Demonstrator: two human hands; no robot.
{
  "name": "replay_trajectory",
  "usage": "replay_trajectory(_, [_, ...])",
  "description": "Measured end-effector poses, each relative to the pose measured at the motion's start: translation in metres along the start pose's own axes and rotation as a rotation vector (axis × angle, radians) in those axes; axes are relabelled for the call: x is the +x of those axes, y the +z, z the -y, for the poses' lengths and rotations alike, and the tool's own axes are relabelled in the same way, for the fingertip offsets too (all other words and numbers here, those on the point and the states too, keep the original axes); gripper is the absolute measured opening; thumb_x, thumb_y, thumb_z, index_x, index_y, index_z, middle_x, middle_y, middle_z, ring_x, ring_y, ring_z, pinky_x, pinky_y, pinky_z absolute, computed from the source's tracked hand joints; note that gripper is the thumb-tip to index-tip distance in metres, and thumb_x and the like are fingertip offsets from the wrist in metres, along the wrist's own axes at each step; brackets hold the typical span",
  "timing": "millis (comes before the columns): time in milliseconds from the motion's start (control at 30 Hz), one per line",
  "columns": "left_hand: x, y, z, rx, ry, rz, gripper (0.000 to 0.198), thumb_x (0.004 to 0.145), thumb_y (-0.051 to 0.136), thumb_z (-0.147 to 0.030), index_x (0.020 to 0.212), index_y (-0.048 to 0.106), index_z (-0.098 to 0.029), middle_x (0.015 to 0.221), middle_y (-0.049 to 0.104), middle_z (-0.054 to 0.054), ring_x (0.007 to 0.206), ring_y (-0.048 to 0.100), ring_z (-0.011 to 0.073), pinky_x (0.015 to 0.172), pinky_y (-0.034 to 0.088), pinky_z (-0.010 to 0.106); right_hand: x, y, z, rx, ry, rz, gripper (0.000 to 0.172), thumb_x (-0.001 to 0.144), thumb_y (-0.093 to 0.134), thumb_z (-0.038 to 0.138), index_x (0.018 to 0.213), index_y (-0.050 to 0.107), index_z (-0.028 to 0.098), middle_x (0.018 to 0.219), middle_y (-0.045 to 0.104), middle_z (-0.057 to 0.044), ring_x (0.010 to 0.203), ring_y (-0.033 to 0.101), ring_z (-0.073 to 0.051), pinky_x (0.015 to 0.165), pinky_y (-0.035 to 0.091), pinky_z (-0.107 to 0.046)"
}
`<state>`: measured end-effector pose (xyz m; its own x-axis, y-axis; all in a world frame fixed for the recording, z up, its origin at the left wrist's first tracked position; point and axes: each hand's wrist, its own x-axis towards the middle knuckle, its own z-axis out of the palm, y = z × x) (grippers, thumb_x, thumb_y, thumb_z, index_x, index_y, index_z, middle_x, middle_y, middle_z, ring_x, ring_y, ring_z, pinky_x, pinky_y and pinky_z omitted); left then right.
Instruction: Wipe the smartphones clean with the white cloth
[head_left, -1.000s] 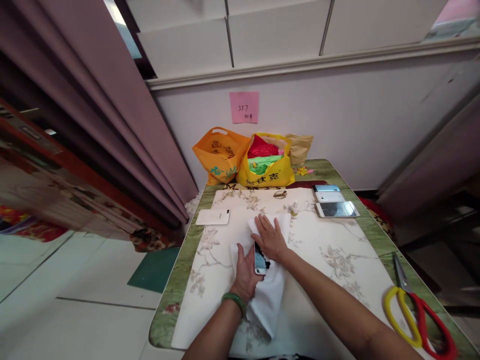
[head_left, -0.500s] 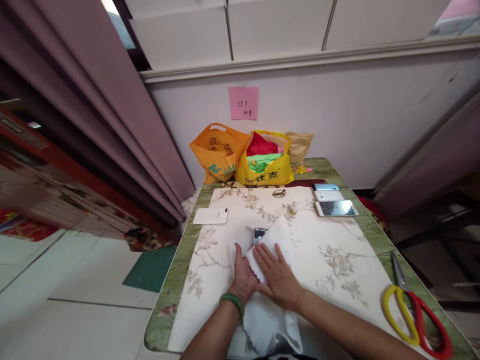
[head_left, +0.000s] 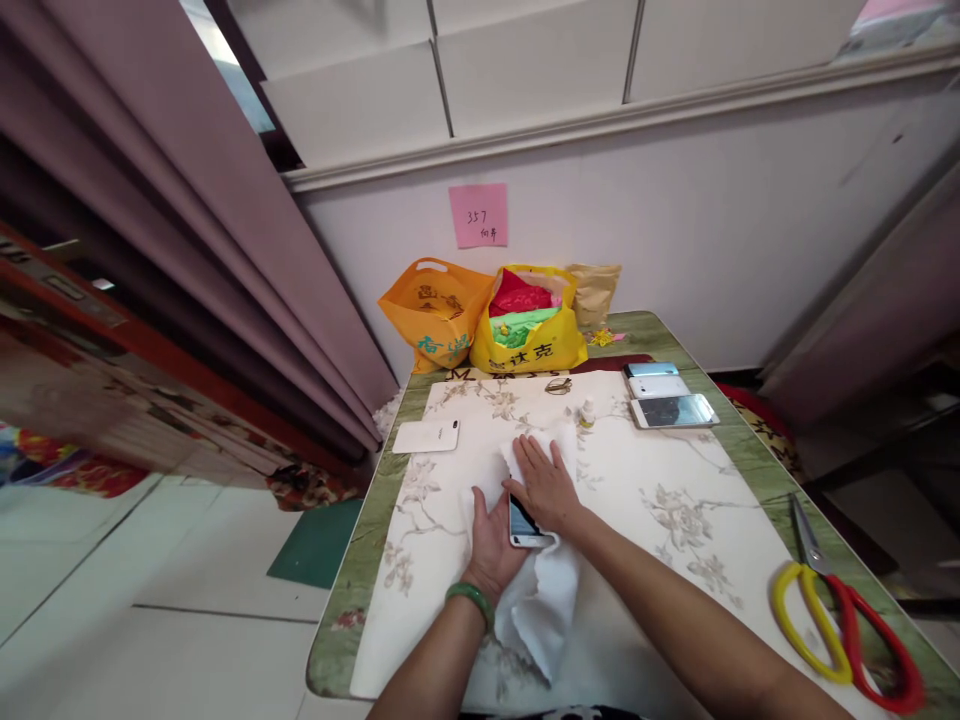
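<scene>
A white smartphone [head_left: 528,535] with a dark screen lies face up between my hands, partly covered by a white cloth [head_left: 541,625]. My left hand [head_left: 495,550] is palm up along the phone's left side, supporting it with the cloth around it; some of its fingers are hidden beneath. My right hand [head_left: 546,485] presses the cloth onto the phone's upper part, its fingers stretched out over the fabric. The lower end of the phone's screen shows below the right palm. On my left wrist is a green bangle [head_left: 471,603].
A white phone [head_left: 426,436] lies face down at left. Several phones [head_left: 675,411] sit at right, and a small bottle [head_left: 587,411] stands behind my hands. Scissors [head_left: 816,560] lie near the right edge. An orange bag [head_left: 435,320] and a yellow bag [head_left: 529,350] stand at the back.
My right hand has slid forward with the cloth toward the phone's far end. The phone's lower end is now uncovered. The view has shifted slightly.
</scene>
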<state>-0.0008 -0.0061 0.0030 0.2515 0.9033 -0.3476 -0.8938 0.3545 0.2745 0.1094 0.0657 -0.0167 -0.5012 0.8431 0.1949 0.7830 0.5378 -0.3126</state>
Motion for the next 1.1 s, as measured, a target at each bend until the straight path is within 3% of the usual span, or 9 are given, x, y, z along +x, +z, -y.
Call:
replay_trajectory(233, [-0.003, 0.003, -0.003, 0.018, -0.051, 0.053, 0.068, 0.088, 0.038, -0.064, 0.138, 0.046, -0.018, 0.135, 0.056, 0.014, 0.124, 0.052, 0.0305, 0.107, 0.035, 0.048, -0.069, -0.001, -0.002, -0.142, -0.035, -0.116, 0.079, 0.096, 0.036, 0.054, 0.152, 0.009, 0.005, 0.154, 0.024, -0.019, 0.144, 0.019, -0.032, 0.116, 0.005, -0.057])
replay_trajectory(400, [-0.004, 0.002, -0.004, 0.022, -0.067, -0.034, 0.067, 0.086, 0.045, -0.063, 0.132, 0.052, -0.016, 0.127, 0.061, 0.015, 0.118, 0.057, 0.0304, 0.105, 0.037, 0.047, -0.096, -0.013, 0.011, -0.101, -0.198, -0.031, 0.067, 0.098, 0.039, 0.039, 0.153, 0.011, 0.012, 0.156, 0.022, -0.013, 0.144, 0.018, -0.029, 0.117, 0.009, -0.055])
replay_trajectory(533, [-0.007, -0.002, -0.003, 0.049, -0.058, -0.293, 0.061, 0.079, 0.055, -0.065, 0.117, 0.061, -0.018, 0.113, 0.068, 0.012, 0.109, 0.062, 0.0305, 0.100, 0.042, 0.047, -0.086, -0.025, 0.023, 0.068, -0.379, 0.088, 0.074, 0.096, 0.041, 0.050, 0.153, 0.012, 0.013, 0.156, 0.020, -0.013, 0.145, 0.016, -0.027, 0.117, 0.019, -0.049])
replay_trajectory(600, [-0.008, -0.005, -0.003, 0.044, -0.054, -0.363, 0.058, 0.077, 0.057, -0.065, 0.108, 0.064, -0.016, 0.104, 0.071, 0.012, 0.106, 0.064, 0.0309, 0.098, 0.044, 0.046, -0.074, -0.031, 0.025, 0.149, -0.406, 0.113, 0.070, 0.097, 0.039, 0.050, 0.153, 0.015, 0.014, 0.156, 0.022, -0.013, 0.144, 0.019, -0.027, 0.116, 0.022, -0.049])
replay_trajectory(733, [-0.007, -0.007, -0.002, 0.002, -0.080, -0.203, 0.060, 0.079, 0.055, -0.065, 0.102, 0.066, -0.010, 0.098, 0.071, 0.016, 0.104, 0.064, 0.0323, 0.098, 0.044, 0.045, -0.047, -0.039, 0.019, 0.320, -0.397, 0.092, 0.043, 0.100, 0.037, 0.032, 0.140, 0.047, 0.021, 0.140, 0.052, -0.009, 0.131, 0.046, -0.022, 0.107, 0.039, -0.042])
replay_trajectory(833, [-0.005, -0.006, -0.002, -0.025, -0.090, -0.119, 0.063, 0.080, 0.053, -0.065, 0.105, 0.067, -0.009, 0.096, 0.071, 0.016, 0.103, 0.064, 0.0338, 0.097, 0.043, 0.048, -0.033, -0.031, 0.010, 0.401, -0.390, -0.035, 0.033, 0.097, 0.040, 0.023, 0.119, 0.065, 0.022, 0.121, 0.066, -0.007, 0.111, 0.061, -0.020, 0.095, 0.049, -0.036])
replay_trajectory(933, [-0.004, -0.008, -0.002, -0.050, -0.094, -0.111, 0.061, 0.081, 0.053, -0.064, 0.103, 0.068, -0.009, 0.093, 0.072, 0.016, 0.101, 0.064, 0.0336, 0.096, 0.044, 0.048, -0.033, -0.014, 0.006, 0.387, -0.390, -0.177, 0.030, 0.095, 0.046, 0.022, 0.117, 0.064, 0.020, 0.119, 0.067, -0.009, 0.111, 0.061, -0.022, 0.092, 0.051, -0.039])
replay_trajectory(1100, [-0.002, -0.014, -0.002, -0.052, -0.099, -0.119, 0.059, 0.081, 0.055, -0.062, 0.104, 0.068, -0.010, 0.093, 0.072, 0.015, 0.100, 0.065, 0.0323, 0.094, 0.045, 0.046, -0.045, 0.002, 0.007, 0.339, -0.389, -0.297, 0.035, 0.094, 0.049, 0.021, 0.128, 0.056, 0.017, 0.125, 0.063, -0.012, 0.115, 0.058, -0.023, 0.092, 0.051, -0.040])
